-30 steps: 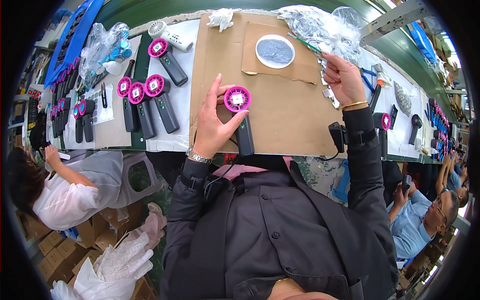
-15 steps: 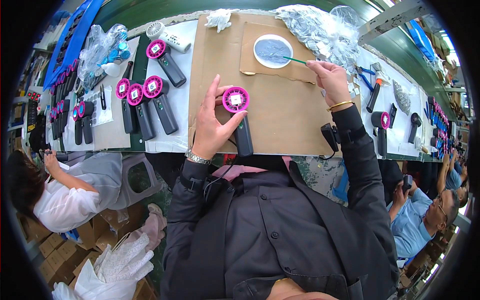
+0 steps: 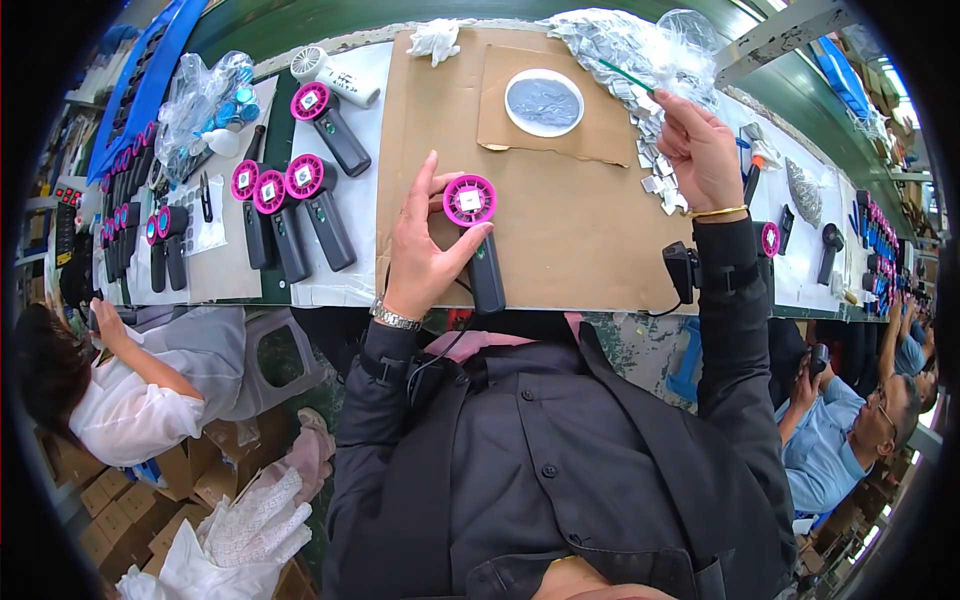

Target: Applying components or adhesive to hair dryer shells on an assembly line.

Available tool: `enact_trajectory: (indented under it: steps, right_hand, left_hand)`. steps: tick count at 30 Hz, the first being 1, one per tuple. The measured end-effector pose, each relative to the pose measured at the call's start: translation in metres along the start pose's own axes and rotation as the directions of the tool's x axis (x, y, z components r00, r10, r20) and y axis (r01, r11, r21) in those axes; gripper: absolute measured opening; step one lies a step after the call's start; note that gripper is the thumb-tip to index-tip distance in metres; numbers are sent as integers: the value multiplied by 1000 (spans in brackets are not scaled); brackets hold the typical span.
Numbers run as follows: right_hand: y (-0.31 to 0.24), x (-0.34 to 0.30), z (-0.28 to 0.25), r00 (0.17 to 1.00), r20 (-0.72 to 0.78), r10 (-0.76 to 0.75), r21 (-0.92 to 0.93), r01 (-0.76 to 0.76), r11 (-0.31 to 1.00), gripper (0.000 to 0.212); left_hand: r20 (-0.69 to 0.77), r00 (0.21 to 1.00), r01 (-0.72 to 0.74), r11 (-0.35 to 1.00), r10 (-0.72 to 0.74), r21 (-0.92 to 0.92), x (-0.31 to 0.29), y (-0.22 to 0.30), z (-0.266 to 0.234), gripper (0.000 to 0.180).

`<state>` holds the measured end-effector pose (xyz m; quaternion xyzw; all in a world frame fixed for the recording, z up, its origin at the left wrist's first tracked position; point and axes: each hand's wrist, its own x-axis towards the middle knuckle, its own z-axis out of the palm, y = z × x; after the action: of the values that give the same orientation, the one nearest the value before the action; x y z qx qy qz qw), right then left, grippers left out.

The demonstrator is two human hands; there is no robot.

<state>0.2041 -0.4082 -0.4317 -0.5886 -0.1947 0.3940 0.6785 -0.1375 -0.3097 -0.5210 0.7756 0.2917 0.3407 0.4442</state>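
Note:
My left hand is closed round a small handheld fan with a dark grey handle and a pink ringed head, a white square piece at its centre. The fan lies at the near edge of the cardboard, head away from me. My right hand, raised at the right, pinches a thin green stick. The stick's tip points left over a heap of small white-grey square pieces. Left of it, a round white dish holding grey paste sits on a smaller cardboard sheet, with no hand touching it.
Several similar pink-headed fans lie to the left, beside a white fan and a plastic bag of parts. A crumpled white glove lies at the back. Fans and tools are at right. Co-workers sit on both sides.
My right hand has moved right and away from me, lifting the green stick from the dish to above the square pieces. My left hand and the fan stay in place.

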Motion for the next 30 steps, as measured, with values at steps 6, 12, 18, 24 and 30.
enact_trajectory:
  steps: [6,12,18,24,30]
  right_hand:
    - [-6,-12,0,997,74,-1,50,-2,999,25]
    - [3,-60,22,987,162,-12,18,9,1000,26]
    - [27,-103,50,896,242,-373,-407,442,799,16]
    - [47,-113,58,607,547,-576,-512,787,344,23]
    - [58,-97,57,238,808,-538,-325,943,-70,38]
  left_hand:
    - [-6,1000,2,1000,-2,-12,0,-1,1,105]
    - [-16,1000,-17,999,16,-29,0,-3,1,106]
    - [-27,999,-30,999,29,-30,-1,-7,2,105]
    - [-23,999,-30,999,29,-27,-1,-7,2,104]
    - [-22,1000,-7,998,6,-63,-1,-7,1,104]
